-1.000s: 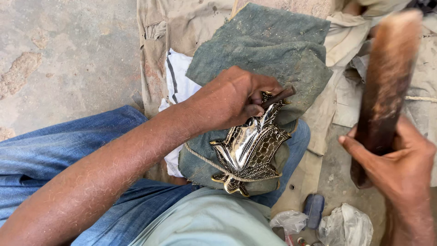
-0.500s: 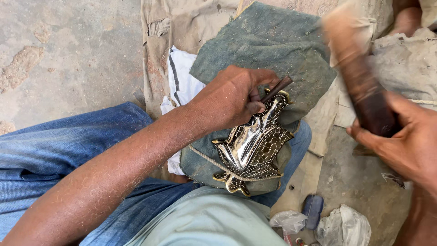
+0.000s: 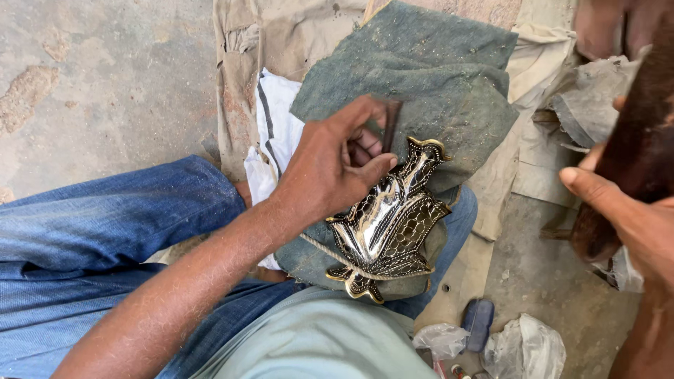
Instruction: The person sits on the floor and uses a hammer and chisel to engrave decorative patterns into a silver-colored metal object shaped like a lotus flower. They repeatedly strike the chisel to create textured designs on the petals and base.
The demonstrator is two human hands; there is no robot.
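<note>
Head view looks down on a shiny brass ornament (image 3: 386,224), patterned and scalloped, lying on a grey-green cloth pad (image 3: 421,84) over the person's lap, with a cord (image 3: 316,245) stretched across its lower part, apparently to keep it from sliding. The left hand (image 3: 330,168) pinches a slim dark punch (image 3: 390,123) upright just beside the ornament's upper edge, thumb resting on the metal to steady it. The right hand (image 3: 625,224) grips a blurred dark wooden mallet (image 3: 642,140), raised well apart, above plastic scraps (image 3: 523,347) on the concrete floor (image 3: 105,84).
</note>
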